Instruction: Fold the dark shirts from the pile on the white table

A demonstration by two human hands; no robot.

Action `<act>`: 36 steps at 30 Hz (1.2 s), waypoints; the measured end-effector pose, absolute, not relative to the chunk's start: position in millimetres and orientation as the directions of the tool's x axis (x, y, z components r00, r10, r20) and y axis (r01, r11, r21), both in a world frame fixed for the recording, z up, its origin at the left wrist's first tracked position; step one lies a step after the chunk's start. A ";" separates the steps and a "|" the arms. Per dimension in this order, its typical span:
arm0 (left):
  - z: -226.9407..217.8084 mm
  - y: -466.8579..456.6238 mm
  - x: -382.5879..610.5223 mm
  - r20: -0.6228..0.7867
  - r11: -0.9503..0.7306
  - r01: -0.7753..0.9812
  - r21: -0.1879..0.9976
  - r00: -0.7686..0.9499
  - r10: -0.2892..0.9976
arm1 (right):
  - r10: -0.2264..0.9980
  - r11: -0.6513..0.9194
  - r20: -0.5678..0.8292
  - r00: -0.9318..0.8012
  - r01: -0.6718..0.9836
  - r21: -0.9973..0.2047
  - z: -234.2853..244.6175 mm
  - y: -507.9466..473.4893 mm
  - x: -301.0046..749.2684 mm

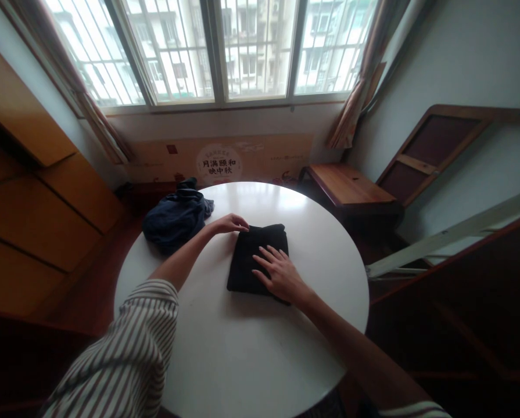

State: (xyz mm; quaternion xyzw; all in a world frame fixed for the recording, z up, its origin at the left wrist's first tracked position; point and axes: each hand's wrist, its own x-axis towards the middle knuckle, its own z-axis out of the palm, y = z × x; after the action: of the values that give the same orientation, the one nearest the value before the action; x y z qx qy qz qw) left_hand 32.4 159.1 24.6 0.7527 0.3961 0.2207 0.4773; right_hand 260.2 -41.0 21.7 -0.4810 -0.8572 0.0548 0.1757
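Near the middle of a round, glossy white bench [225, 354], a folded black cloth [246, 264] is lying, looking matte and squarish. Right hand [280, 274] is resting loosely splayed on it; left hand [230, 223] is touching its 11 o'clock corner, can't tell if pinching. Crumpled navy fabric [172, 222] is slumping at 10, barred window [218, 55] glowing at 12.

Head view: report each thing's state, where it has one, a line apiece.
Black cloth, folded into a flat packet.
Dark blue clothing, bunched in a heap.
Left hand, at the cloth's far edge; grip unclear.
Right hand, open on the cloth.
Left curtain, gathered aside.
Right curtain, gathered aside.
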 end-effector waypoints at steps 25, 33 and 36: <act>33.9 138.4 63.7 0.022 -0.211 0.372 0.904 0.453 0.891 | 0.951 0.235 0.308 -0.030 0.717 -0.656 55.3 52.6 302.1; 22.1 123.2 63.8 0.050 -0.159 0.290 0.944 0.350 0.935 | 0.947 0.306 0.310 -0.080 0.509 -0.805 22.3 73.7 305.9; 23.6 121.6 67.0 0.067 -0.174 0.295 0.939 0.341 0.938 | 0.955 0.291 0.286 -0.082 0.449 -0.845 18.7 75.5 307.7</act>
State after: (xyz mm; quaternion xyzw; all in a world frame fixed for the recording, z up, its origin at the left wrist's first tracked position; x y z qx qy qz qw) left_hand 67.0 121.6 23.6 0.6802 0.4533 0.3525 0.4557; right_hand 307.7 75.5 18.7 -0.5194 -0.6757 0.2909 0.4349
